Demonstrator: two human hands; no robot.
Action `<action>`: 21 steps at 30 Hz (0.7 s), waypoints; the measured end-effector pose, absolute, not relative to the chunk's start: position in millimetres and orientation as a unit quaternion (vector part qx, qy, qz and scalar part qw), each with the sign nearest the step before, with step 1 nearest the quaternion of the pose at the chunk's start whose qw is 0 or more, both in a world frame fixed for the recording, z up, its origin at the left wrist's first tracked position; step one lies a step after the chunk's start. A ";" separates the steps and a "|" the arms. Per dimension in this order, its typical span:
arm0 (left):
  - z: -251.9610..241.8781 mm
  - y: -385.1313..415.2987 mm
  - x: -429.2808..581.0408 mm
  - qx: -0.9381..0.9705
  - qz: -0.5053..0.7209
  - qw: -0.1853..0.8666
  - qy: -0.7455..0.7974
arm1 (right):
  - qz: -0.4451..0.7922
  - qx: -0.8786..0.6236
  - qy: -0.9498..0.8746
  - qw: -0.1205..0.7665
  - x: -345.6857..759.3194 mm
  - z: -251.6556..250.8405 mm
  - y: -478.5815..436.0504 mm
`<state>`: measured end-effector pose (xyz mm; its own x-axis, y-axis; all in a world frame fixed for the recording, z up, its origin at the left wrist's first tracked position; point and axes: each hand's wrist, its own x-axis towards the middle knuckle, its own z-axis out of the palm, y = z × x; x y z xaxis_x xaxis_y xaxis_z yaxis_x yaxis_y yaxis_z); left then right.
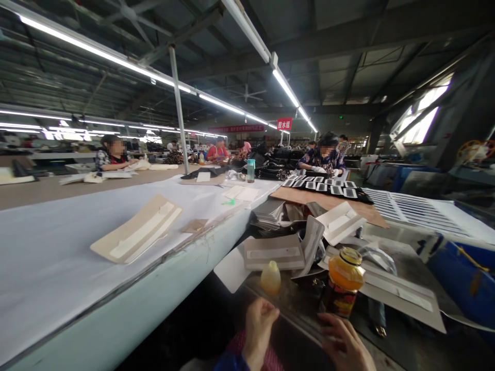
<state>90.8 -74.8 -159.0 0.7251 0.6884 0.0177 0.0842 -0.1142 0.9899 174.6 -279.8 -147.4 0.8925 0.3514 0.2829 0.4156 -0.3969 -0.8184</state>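
My left hand is low at the bottom centre, its fingers curled in loosely toward the thumb; nothing shows in it. My right hand lies beside it with fingers stretched and apart, just under a jar with an orange lid. A small yellow squeeze bottle stands just above my left hand. Beige card pieces with white strips lie behind the bottle and the jar.
A long white conveyor table runs along the left, with a beige card piece on it. Black pieces with white labels lie on a brown board ahead. Other people sit working farther back. A blue bin stands at the right.
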 end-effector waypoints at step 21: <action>-177.5 -16.8 127.1 0.815 0.281 0.503 0.064 | 0.039 -0.818 -0.339 0.464 164.1 -151.1 -231.3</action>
<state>127.1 -16.8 -177.5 0.8339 0.3869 0.3936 -0.1783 -0.4861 0.8555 164.1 -231.3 -151.1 0.7677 0.5902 0.2495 0.5173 -0.3411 -0.7849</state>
